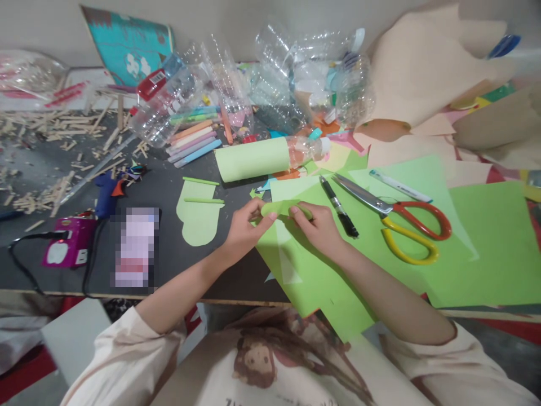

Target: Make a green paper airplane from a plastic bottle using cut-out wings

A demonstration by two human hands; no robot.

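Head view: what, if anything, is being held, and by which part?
A small green paper piece, held near its left end by the left hand and near its right end by the right hand.

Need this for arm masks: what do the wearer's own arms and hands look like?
Left hand and right hand: no gloves, rings or watch visible. Left sleeve and right sleeve: short, loose, pale cream, leaving the forearms bare. The matching shirt has a cartoon print and lettering.
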